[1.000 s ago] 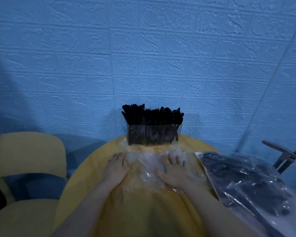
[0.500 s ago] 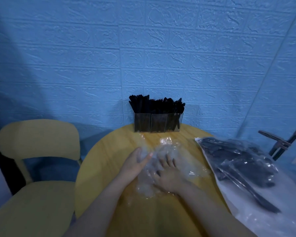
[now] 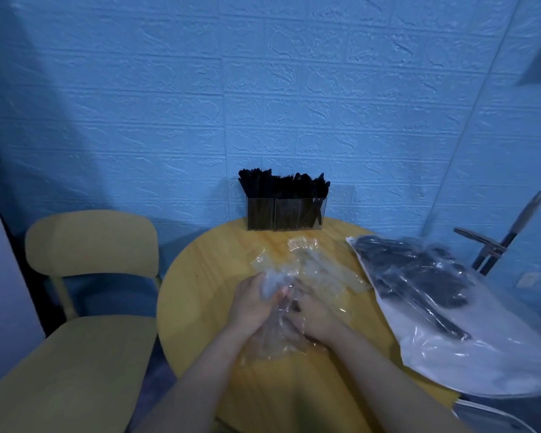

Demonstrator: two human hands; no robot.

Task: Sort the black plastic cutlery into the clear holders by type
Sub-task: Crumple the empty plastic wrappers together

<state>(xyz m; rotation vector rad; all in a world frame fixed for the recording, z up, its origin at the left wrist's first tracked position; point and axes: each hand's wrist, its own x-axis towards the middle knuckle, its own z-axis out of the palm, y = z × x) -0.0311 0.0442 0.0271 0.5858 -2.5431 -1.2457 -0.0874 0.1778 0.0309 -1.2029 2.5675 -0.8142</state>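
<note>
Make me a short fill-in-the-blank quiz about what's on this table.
1. The clear holder stands at the table's far edge, by the ____ wall.
2. Both hands gather clear ____ wrappers.
3. The bag of cutlery lies to the person's ____.
4. The chair is ____ in colour.

Missing: blue; plastic; right; yellow
</note>
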